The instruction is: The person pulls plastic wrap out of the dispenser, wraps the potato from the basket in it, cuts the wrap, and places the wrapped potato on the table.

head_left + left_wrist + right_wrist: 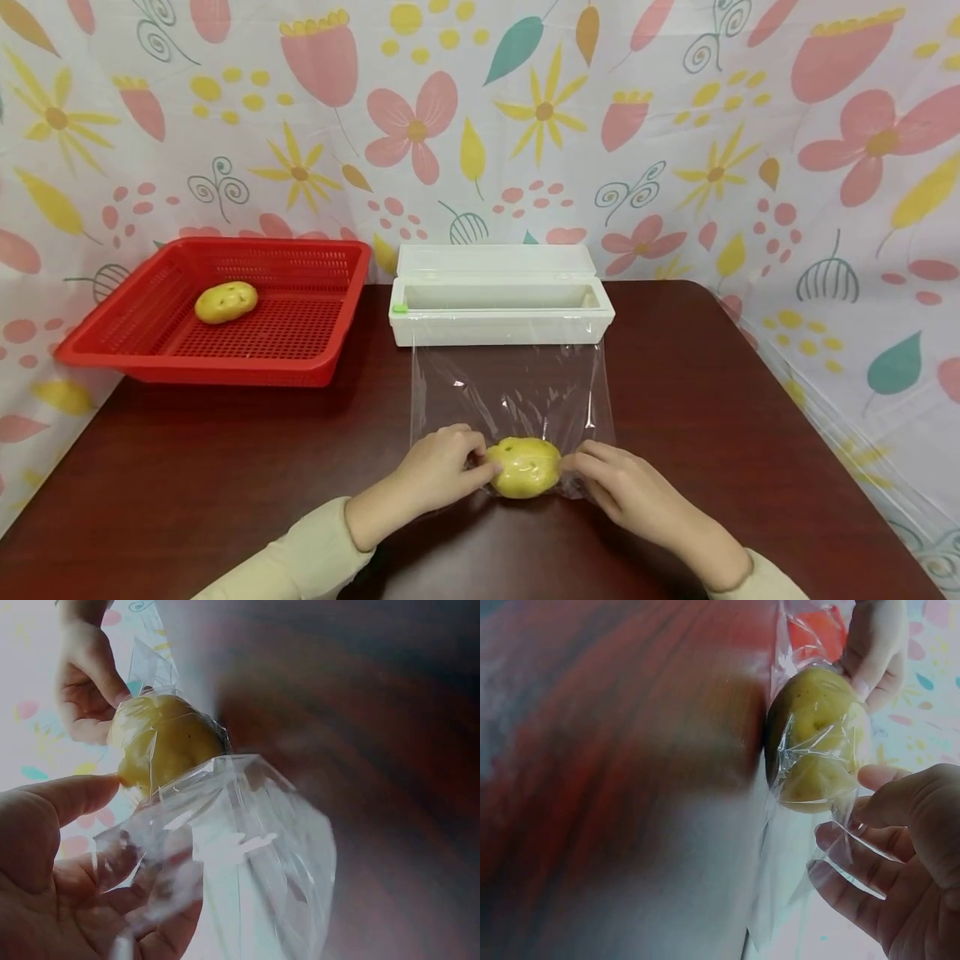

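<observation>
Left hand (pixel 446 469) half open, thumb touching the potato (pixel 525 468), fingers loosely bent. Right hand (pixel 626 487) bends at its other end; glare hides whether it pinches clear film (pixel 517 392). Potato sits between hands, film-covered, presumably flanked for steadiness; underside hidden. Beyond the hands, film reaches a white box (pixel 501 279).

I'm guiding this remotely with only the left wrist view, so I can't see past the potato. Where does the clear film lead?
Observer: From the potato, the clear film runs back to a white box at the far side of the table.
Operator: Is that box open or closed?
Observer: Open; its lid stands raised at the back.
Operator: And what is to the left of it?
Observer: A red basket with a second potato lying in it.
</observation>
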`<state>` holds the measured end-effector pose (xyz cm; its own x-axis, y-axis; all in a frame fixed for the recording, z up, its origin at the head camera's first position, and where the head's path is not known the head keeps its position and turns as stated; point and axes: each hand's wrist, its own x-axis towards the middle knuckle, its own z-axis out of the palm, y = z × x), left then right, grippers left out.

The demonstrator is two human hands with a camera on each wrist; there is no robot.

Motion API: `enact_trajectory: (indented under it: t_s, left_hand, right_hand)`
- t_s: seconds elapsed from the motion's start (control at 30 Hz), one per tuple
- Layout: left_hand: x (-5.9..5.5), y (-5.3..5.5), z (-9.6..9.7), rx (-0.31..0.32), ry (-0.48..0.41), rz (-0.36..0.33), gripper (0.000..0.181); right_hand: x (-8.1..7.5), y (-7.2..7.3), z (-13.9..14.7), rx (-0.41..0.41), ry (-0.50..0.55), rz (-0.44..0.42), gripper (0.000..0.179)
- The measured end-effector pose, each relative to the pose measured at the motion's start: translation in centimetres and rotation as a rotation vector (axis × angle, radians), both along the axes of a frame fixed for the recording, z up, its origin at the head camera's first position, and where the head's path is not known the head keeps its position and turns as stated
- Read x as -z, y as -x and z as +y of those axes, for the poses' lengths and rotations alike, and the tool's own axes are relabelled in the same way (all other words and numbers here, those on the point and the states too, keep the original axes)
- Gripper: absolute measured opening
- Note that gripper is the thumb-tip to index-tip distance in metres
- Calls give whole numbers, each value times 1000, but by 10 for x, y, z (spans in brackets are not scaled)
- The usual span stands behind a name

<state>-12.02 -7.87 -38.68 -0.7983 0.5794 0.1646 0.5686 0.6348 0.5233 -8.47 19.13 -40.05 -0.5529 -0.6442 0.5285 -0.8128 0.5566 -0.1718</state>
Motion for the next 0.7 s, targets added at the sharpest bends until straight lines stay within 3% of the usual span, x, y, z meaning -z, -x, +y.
enact_trajectory:
  t_s: [0.2,0.33,0.5,0.7]
  left_hand:
    - [0,2,1,-4,3,-33,19]
    - [-1,3,1,-2,8,-37,20]
    - [-2,4,2,0,18,-36,21]
    - [-2,3,1,-2,23,-40,23]
  right_hand:
    - [2,1,0,19,-30,54,25]
    - [0,1,-1,20,-38,87,37]
    - [-1,1,1,0,-43,139,32]
    - [-2,-2,1,30,-101,160,48]
